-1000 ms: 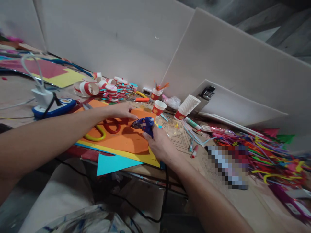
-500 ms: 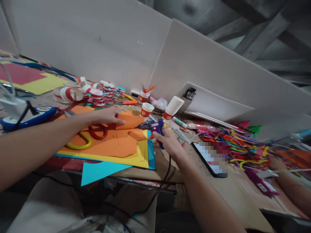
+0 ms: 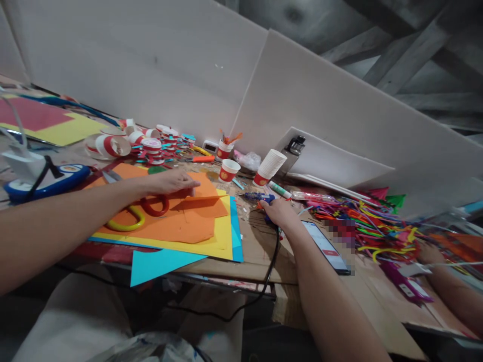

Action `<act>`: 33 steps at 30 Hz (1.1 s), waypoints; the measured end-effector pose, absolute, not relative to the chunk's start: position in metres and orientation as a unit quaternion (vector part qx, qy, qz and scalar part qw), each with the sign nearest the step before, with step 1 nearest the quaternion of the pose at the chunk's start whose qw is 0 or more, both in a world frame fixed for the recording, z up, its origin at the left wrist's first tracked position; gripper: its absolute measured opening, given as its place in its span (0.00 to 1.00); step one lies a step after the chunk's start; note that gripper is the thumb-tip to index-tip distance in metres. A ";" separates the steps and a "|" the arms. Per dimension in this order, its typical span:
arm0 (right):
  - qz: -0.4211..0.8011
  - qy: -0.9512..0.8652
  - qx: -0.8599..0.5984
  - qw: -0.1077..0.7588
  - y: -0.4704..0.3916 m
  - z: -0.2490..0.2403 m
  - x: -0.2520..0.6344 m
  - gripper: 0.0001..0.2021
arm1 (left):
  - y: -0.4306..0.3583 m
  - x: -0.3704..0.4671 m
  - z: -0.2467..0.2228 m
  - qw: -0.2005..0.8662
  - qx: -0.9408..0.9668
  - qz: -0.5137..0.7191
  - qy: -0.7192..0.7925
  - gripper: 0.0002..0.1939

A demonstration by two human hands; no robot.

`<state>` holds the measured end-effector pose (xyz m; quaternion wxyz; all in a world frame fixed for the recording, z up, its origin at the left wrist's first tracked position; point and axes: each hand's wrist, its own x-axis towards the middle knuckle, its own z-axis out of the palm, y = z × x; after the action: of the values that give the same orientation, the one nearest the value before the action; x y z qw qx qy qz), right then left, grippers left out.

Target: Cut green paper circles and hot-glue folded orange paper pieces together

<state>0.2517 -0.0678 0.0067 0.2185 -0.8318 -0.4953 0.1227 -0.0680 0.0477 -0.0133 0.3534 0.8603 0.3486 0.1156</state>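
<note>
My left hand [image 3: 177, 182] is closed on a folded piece of orange paper [image 3: 206, 189], its fingers curled at the raised flap. Under it lie more orange sheets [image 3: 188, 230], stacked over yellow paper [image 3: 222, 242] and blue paper [image 3: 237, 241]. Scissors [image 3: 126, 226] with one yellow and one red loop rest on the stack, partly hidden by my left forearm. My right hand [image 3: 282, 212] grips a blue glue gun [image 3: 266, 197], low over the cardboard right of the paper, its nozzle towards the left. A black cord [image 3: 274, 256] runs down from it.
Behind are a paper cup [image 3: 229, 171], a cup stack [image 3: 269, 167] and several red-and-white cup pieces [image 3: 151, 146]. A phone [image 3: 326, 246] lies beside my right forearm, near colourful pipe cleaners [image 3: 370, 221]. Another person's hand [image 3: 430, 254] is at far right. A blue power strip [image 3: 49, 183] sits left.
My right hand has drawn the glue gun rightward and down, away from the orange paper. My left hand has moved slightly right and its fingers have curled, with the paper's flap now raised.
</note>
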 end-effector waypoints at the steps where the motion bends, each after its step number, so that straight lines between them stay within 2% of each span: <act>1: 0.054 -0.508 -0.842 0.172 -0.072 0.011 0.248 0.16 | 0.047 -0.067 -0.015 0.328 0.870 0.114 0.350 0.25; 3: -0.078 -0.533 -0.839 0.080 -0.079 0.020 0.236 0.21 | 0.047 -0.065 -0.017 0.292 0.886 0.114 0.341 0.17; 5: -0.126 -0.588 -0.794 0.090 -0.083 0.025 0.217 0.20 | 0.046 -0.063 -0.018 0.274 0.892 0.115 0.340 0.13; 8: -0.053 -0.735 -0.654 0.172 -0.078 0.023 0.181 0.17 | 0.043 -0.062 -0.017 0.254 0.895 0.113 0.348 0.13; 10: 0.008 -0.795 -0.572 0.200 -0.070 0.016 0.159 0.20 | 0.042 -0.062 -0.016 0.249 0.897 0.116 0.347 0.14; 14: 0.101 -0.845 -0.517 0.085 -0.061 -0.004 0.133 0.33 | 0.043 -0.062 -0.018 0.259 0.896 0.107 0.345 0.14; 17: 0.150 -0.844 -0.515 0.023 -0.064 -0.014 0.132 0.38 | 0.045 -0.062 -0.020 0.261 0.898 0.107 0.339 0.14; 23: 0.163 -0.836 -0.524 0.001 -0.075 -0.014 0.148 0.41 | 0.050 -0.066 -0.019 0.250 0.907 0.065 0.331 0.17; 26: 0.155 -0.836 -0.526 -0.013 -0.077 -0.011 0.153 0.41 | 0.048 -0.067 -0.014 0.226 0.915 0.037 0.332 0.22; 30: 0.119 -0.828 -0.547 0.043 -0.073 -0.010 0.149 0.38 | 0.040 -0.066 -0.008 0.214 0.921 0.016 0.325 0.28; 33: 0.098 -0.837 -0.533 0.078 -0.065 -0.012 0.139 0.40 | 0.039 -0.066 -0.006 0.200 0.930 0.015 0.307 0.29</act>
<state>0.1388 -0.0654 -0.0115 0.0785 -0.5327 -0.8370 0.0976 -0.0662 0.0387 -0.0063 0.2003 0.9304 0.3068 0.0148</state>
